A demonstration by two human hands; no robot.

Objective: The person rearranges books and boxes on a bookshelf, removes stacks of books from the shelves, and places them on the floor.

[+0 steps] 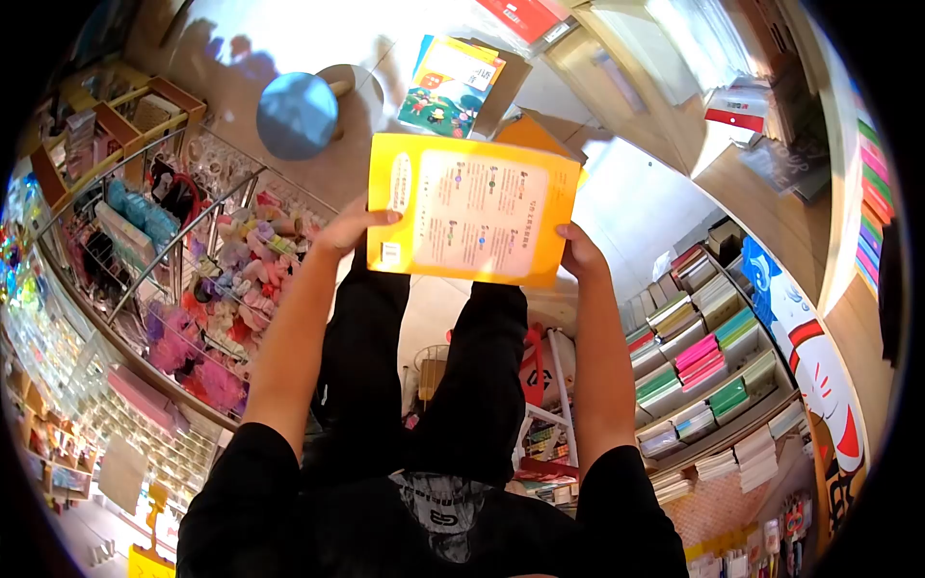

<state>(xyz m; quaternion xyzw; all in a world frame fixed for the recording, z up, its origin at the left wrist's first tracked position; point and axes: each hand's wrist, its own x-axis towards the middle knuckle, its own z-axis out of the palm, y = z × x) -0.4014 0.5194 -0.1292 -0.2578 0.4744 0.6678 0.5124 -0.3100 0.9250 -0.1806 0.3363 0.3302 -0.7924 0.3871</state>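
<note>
A yellow book (472, 212) with a pale printed panel is held up level in front of me, its barcode at the lower left corner. My left hand (358, 226) grips its left edge, the thumb lying on the cover. At the right edge, my right hand (581, 252) is closed on the book with the thumb on top. Beyond the book's upper edge lies a stack of books (448, 89) with a colourful illustrated cover on top.
A round blue stool (297, 116) stands at the upper left. Wire bins of hair accessories (246, 279) are on the left. Shelves of notebooks (699, 356) stand at the right. A white rack (570, 385) is beside my leg.
</note>
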